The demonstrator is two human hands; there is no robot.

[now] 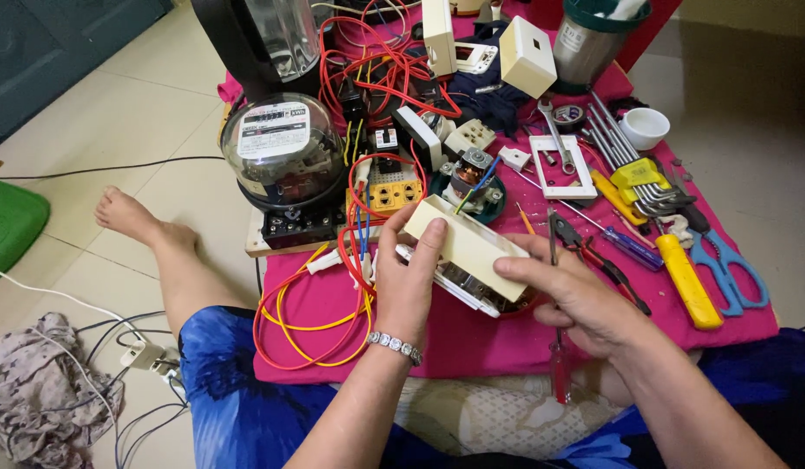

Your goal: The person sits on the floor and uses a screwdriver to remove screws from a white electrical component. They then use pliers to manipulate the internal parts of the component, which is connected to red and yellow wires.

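While the cream plastic box [466, 246] is clasped from both ends, the left hand [409, 278] is closed on its near-left end, thumb on top, and the right hand [576, 293] is closed on its right end, with a red-handled screwdriver [560, 347] pinned under the same palm. The box is held just above the pink cloth [472, 339], tilted, with a white plate and metal parts [459, 287] seen under its lower edge, so the fitting appears open or only half joined; whether any screws are in cannot be told. Left of the box, red and yellow wire loops [311, 321] lie loose and seemingly unconnected. Behind the box a yellow terminal block [392, 193] and a glass-domed meter [281, 148] are wired up. Right of the box, pliers [598, 256], hex keys [637, 169] and blue scissors [724, 265] are laid out unused.
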